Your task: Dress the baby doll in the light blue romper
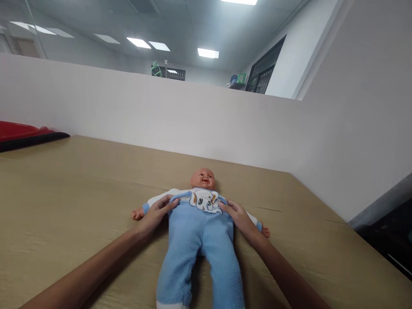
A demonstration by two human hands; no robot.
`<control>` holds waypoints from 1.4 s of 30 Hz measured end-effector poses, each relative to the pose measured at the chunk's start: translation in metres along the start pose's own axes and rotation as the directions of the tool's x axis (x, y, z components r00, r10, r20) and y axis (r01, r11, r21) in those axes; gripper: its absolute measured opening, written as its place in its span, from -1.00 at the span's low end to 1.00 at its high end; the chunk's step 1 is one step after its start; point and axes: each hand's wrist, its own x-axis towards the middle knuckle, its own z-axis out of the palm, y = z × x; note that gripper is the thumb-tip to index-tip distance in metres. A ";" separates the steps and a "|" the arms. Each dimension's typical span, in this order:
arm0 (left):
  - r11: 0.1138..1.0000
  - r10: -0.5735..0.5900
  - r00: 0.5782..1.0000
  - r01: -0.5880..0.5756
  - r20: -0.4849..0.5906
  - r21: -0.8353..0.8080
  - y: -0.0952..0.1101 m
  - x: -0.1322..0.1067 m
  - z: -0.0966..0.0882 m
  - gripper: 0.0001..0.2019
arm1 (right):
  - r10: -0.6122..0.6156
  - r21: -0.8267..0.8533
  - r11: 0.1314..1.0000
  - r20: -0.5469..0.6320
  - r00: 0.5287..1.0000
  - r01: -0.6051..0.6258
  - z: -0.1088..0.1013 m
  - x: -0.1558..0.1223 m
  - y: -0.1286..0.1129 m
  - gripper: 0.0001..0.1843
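A baby doll lies on its back on the tan table, head away from me. It wears a white top with an elephant picture and fluffy light-blue trousers. My left hand pinches the trousers' waistband on the doll's left side in view. My right hand grips the waistband on the other side. Both hands have fingers closed on the fabric. The doll's arms stick out past my wrists.
A white partition wall runs behind the table and along its right side. A red and black object lies at the far left edge. A dark surface sits beyond the table's right edge.
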 end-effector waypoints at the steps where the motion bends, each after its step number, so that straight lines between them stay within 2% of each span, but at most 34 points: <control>1: 1.000 0.021 1.000 -0.021 -0.005 -0.003 0.000 -0.001 0.001 -0.68 | -0.027 -0.039 0.999 -0.005 1.000 0.027 0.000 -0.001 0.000 -0.43; 5: 0.989 0.135 0.991 -0.133 -0.017 0.067 -0.003 -0.005 0.006 -0.71 | -0.171 -0.240 0.961 -0.129 0.977 0.136 0.004 0.008 -0.009 -0.56; 7: 0.969 0.206 0.978 -0.199 -0.041 0.146 -0.005 -0.008 0.008 -0.73 | -0.270 -0.351 0.913 -0.138 0.953 0.208 0.010 0.021 -0.020 -0.65; 8: 0.959 0.236 0.971 -0.224 -0.050 0.177 -0.005 -0.010 0.010 -0.74 | -0.316 -0.397 0.883 -0.106 0.943 0.251 0.014 0.030 -0.028 -0.70; 10: 0.937 0.295 0.954 -0.278 -0.055 0.212 -0.006 -0.014 0.012 -0.77 | -0.374 -0.463 0.816 0.036 0.927 0.347 0.025 0.051 -0.045 -0.79; 13: 0.894 0.383 0.923 -0.361 -0.035 0.266 -0.005 -0.022 0.016 -0.82 | -0.367 -0.533 0.678 0.353 0.861 0.507 0.051 0.084 -0.068 -0.82; 14: 0.875 0.408 0.913 -0.383 -0.026 0.296 -0.004 -0.025 0.016 -0.83 | -0.329 -0.546 0.625 0.465 0.822 0.559 0.061 0.094 -0.074 -0.82; 16: 0.826 0.443 0.897 -0.414 0.013 0.382 -0.003 -0.030 0.017 -0.87 | -0.227 -0.507 0.540 0.680 0.697 0.671 0.086 0.111 -0.080 -0.77; 18: 0.762 0.472 0.879 -0.442 0.062 0.473 -0.004 -0.032 0.017 -0.90 | -0.081 -0.433 0.451 0.851 0.518 0.781 0.113 0.122 -0.082 -0.55; 20: 0.711 0.494 0.865 -0.463 0.092 0.529 -0.005 -0.033 0.017 -0.92 | 0.058 -0.373 0.335 0.925 0.376 0.865 0.139 0.127 -0.078 -0.38; 21: 0.699 0.507 0.857 -0.470 0.090 0.540 -0.006 -0.033 0.017 -0.92 | 0.108 -0.360 0.273 0.933 0.343 0.892 0.150 0.127 -0.076 -0.39; 24: 0.684 0.536 0.842 -0.476 0.063 0.552 -0.008 -0.033 0.017 -0.93 | 0.126 -0.363 0.150 0.930 0.346 0.920 0.170 0.123 -0.069 -0.64; 26: 0.656 0.572 0.820 -0.485 0.040 0.578 -0.008 -0.034 0.018 -0.94 | 0.058 -0.374 0.162 0.927 0.370 0.913 0.170 0.121 -0.068 -0.78; 28: 0.602 0.625 0.780 -0.497 0.018 0.625 -0.008 -0.035 0.018 -0.95 | -0.072 -0.400 0.267 0.899 0.432 0.877 0.158 0.120 -0.070 -0.79; 30: 0.554 0.668 0.744 -0.508 0.013 0.659 -0.009 -0.035 0.017 -0.94 | -0.198 -0.419 0.420 0.824 0.531 0.805 0.139 0.121 -0.072 -0.80; 32: 0.538 0.686 0.727 -0.523 0.017 0.662 -0.011 -0.036 0.015 -0.91 | -0.251 -0.388 0.559 0.764 0.595 0.733 0.118 0.120 -0.072 -0.73; 34: 0.534 0.701 0.712 -0.546 0.023 0.645 -0.015 -0.037 0.014 -0.88 | -0.247 -0.319 0.656 0.766 0.594 0.684 0.099 0.116 -0.071 -0.61; 37: 0.579 0.711 0.703 -0.569 -0.021 0.584 -0.020 -0.038 0.014 -0.90 | -0.237 -0.212 0.738 0.808 0.540 0.641 0.084 0.107 -0.067 -0.45; 39: 0.681 0.664 0.732 -0.508 -0.153 0.528 -0.018 -0.035 0.015 -0.87 | -0.268 -0.148 0.753 0.821 0.505 0.641 0.083 0.101 -0.062 -0.44; 41: 0.794 0.561 0.776 -0.404 -0.289 0.454 -0.012 -0.026 0.015 -0.77 | -0.300 -0.106 0.749 0.825 0.479 0.653 0.086 0.097 -0.057 -0.55; 42: 0.838 0.500 0.804 -0.356 -0.322 0.413 -0.007 -0.019 0.014 -0.73 | -0.305 -0.098 0.755 0.824 0.478 0.649 0.089 0.096 -0.054 -0.62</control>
